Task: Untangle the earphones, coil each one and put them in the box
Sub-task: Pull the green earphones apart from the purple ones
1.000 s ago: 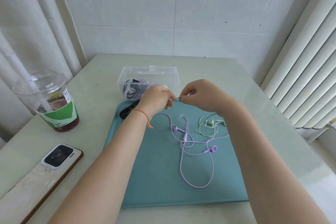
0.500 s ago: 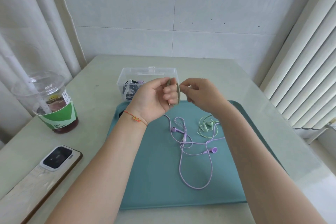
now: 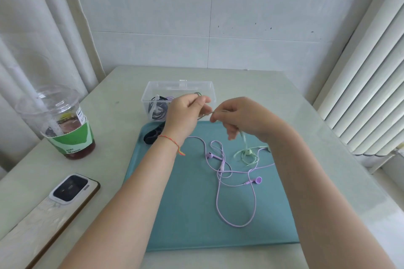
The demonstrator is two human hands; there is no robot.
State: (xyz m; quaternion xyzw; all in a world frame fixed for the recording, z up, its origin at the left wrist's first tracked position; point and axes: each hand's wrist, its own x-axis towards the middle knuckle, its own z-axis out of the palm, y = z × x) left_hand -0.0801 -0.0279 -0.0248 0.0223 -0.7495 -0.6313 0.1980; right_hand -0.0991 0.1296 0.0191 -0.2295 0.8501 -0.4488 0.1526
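My left hand [image 3: 185,113] grips a small coil of the green earphone cable, raised in front of the clear plastic box [image 3: 153,94]. My right hand [image 3: 238,118] pinches the same green cable a little to the right; from it the cable drops, blurred, to the green earbud [image 3: 247,152] on the teal mat [image 3: 188,214]. Purple earphones [image 3: 236,181] lie loose and looped on the mat between my forearms. Coiled black and purple earphones are inside the box.
An iced drink cup [image 3: 63,124] with a straw stands at the left. A phone [image 3: 70,188] lies on a board near the left front edge. A black object [image 3: 153,134] rests at the mat's far left corner. Blinds hang on the right.
My right hand has drawn away to the right of the left hand, pulling a stretch of green cable taut between them. The green cable on the mat has lifted and shifted.
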